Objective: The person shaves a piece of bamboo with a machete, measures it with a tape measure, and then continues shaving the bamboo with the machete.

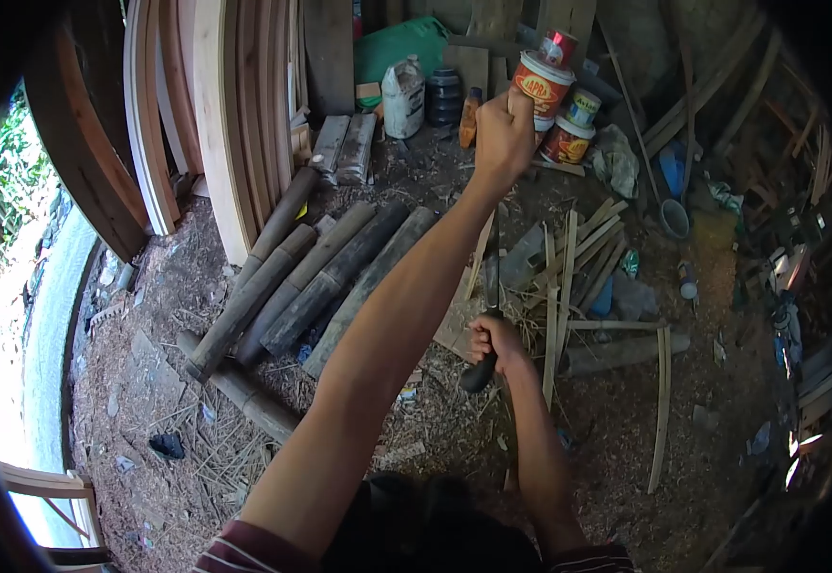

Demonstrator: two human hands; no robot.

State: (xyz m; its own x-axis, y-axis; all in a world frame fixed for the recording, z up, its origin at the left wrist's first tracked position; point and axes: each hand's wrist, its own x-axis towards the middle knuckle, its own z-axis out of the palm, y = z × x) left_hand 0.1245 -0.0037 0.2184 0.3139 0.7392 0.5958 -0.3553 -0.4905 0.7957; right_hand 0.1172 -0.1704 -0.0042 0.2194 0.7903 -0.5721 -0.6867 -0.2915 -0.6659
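My left hand (505, 141) is raised at arm's length, its fingers curled closed; what they hold, if anything, is hidden. Lower down, my right hand (498, 344) is wrapped round the black handle of a machete (492, 272), whose dark blade points away from me. The blade's far end passes behind my left wrist. A thin pale strip (480, 256) shows beside the blade, partly covered by my left forearm. Just right of the blade lies a loose pile of split bamboo strips (568, 258).
Several bamboo poles (325, 277) lie on the littered dirt floor at left. Curved planks (220, 124) lean upright behind them. Paint tubs (542, 84), a white jug (402, 97) and a dark ribbed container (444, 95) stand at the back. Scrap wood (821, 372) is heaped at right.
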